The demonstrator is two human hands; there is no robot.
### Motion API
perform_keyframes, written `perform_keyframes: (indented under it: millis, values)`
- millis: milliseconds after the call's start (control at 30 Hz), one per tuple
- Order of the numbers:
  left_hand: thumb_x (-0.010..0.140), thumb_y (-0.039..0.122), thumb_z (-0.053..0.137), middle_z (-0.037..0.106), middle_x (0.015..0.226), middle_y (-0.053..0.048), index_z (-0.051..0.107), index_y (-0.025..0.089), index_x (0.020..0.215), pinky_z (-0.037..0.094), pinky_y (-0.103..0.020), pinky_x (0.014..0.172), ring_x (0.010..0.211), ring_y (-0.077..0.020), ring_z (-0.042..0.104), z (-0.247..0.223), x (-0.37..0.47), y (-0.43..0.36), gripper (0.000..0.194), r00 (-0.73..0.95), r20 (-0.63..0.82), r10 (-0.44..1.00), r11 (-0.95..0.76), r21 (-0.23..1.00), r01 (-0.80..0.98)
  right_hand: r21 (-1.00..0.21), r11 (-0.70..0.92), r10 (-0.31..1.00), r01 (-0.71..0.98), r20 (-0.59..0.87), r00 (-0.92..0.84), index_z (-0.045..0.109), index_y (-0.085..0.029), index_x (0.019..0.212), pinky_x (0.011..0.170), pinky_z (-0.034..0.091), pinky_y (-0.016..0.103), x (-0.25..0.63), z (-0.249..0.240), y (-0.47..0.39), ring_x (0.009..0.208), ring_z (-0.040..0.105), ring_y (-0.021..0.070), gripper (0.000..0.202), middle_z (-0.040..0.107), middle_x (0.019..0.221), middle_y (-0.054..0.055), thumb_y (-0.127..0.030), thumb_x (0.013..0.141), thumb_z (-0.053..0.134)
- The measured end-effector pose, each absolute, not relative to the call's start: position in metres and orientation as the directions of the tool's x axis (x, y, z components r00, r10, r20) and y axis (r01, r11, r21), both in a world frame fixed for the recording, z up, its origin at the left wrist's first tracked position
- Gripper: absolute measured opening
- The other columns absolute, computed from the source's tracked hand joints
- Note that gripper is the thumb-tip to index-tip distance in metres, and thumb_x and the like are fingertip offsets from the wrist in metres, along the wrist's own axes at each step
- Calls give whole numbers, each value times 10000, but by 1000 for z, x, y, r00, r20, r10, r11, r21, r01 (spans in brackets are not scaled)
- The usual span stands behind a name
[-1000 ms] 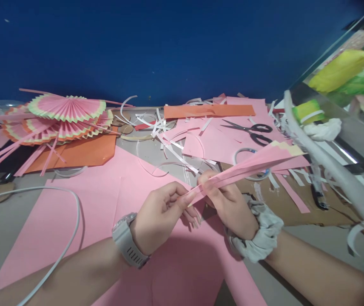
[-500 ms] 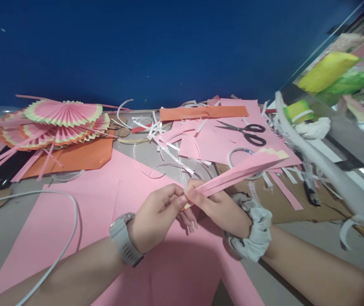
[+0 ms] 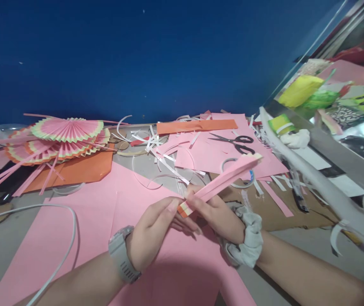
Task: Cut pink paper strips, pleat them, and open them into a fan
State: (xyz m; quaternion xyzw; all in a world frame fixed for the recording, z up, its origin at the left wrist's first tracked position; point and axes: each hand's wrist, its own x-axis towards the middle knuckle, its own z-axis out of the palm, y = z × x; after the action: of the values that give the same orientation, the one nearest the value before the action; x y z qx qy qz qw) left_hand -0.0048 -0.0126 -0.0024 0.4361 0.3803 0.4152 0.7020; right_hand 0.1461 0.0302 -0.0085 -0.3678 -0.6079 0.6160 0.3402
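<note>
A folded pink paper strip with orange and cream ends slants up to the right in front of me. My right hand pinches it near its lower end, thumb on top and the other fingers partly hidden behind. My left hand is beside that lower end, its fingers stretched out beneath and its thumb apart from the paper. Under both hands lies a large pink paper sheet. Beyond the strip, dark-handled scissors rest on another pink sheet.
Pleated paper fans with pink strips sit on orange paper at the left. White paper scraps and an orange strip lie toward the blue wall. A tape roll is behind the folded strip. A white cable crosses the left.
My left fingers have let go of the strip's lower end and straightened, uncovering its orange tip. The right hand still grips the strip. The view has shifted slightly.
</note>
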Motion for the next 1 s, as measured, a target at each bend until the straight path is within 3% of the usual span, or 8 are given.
perform_keyframes:
  millis: [100,267,433,567,700,1000]
  values:
    - [883,378,443,619,594,-26,482,148,814,484,-286,605,561,-139,607,-3,-4,-12,243,342,-200,918,264,952,-153,-1000,-17,796,18,-24,-604,459,-185,662,552,424,257,146,-8,28,528,485,113,304,482,519,-37,-367,900,403]
    - [894,404,402,562,494,25,420,174,711,428,-221,472,421,-92,532,-8,-3,-10,294,334,-239,912,276,959,-68,-998,34,833,53,-1,-553,428,-180,607,567,343,228,148,-7,31,578,362,96,305,348,609,-40,-322,876,446]
    - [896,398,403,484,421,70,376,191,689,387,-195,409,350,-71,457,-9,-7,-11,294,282,-225,933,239,971,-17,-953,-243,923,-182,-169,-346,431,-188,620,535,342,220,150,-6,39,542,351,92,285,377,597,-47,-359,838,501]
    - [897,390,402,422,380,95,361,197,677,370,-185,378,308,-57,389,-9,-9,-11,296,253,-202,946,219,975,-40,-887,-313,931,-339,-216,-294,375,-185,567,422,222,196,152,-3,50,458,207,73,332,280,527,-66,-348,811,531]
    - [893,390,407,365,361,114,342,205,669,315,-163,316,270,-48,316,-9,-9,-12,297,219,-198,955,230,965,-129,-859,-335,929,-388,-231,-290,313,-192,558,396,130,202,155,-2,60,448,80,78,362,173,508,-80,-359,839,468]
    - [884,378,423,328,377,114,352,203,646,292,-151,300,273,-42,293,-8,-11,-16,303,138,-173,975,195,966,-168,-827,-325,929,-459,-188,-319,284,-196,564,403,136,203,154,-4,59,440,72,84,408,153,499,-80,-438,874,390]
